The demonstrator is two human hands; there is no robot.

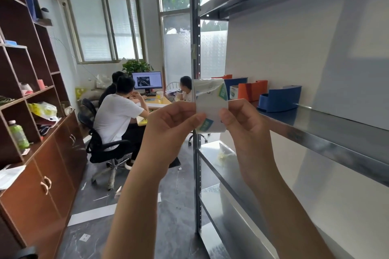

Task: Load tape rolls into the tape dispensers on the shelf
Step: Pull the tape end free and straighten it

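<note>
**Both hands on a wrapped pack in front of the shelf**

In the head view, we hold a white plastic-wrapped pack with green labels (211, 109) up at chest height, just in front of the upright post of the grey metal shelf (336, 134). Our left hand (170, 126) pinches the pack's left edge, thumb in front and fingers curled behind. Our right hand (242, 126) pinches the right edge in the same way. The wrapper is crumpled at the top, and we cannot tell what lies inside it.

The pack is in the air and apart from the shelf board. On that board, to the right of the pack and further back, stands a blue plastic tape dispenser (280, 99). Beyond it stands an orange tape dispenser (252, 89), and further still a second blue dispenser (237, 83), partly hidden by the pack.

To the left stands a dark brown wooden cabinet (48, 170) with open compartments. At the back of the room, people sit at a desk by a computer monitor (147, 80), one of them on a black office chair (105, 147).
</note>
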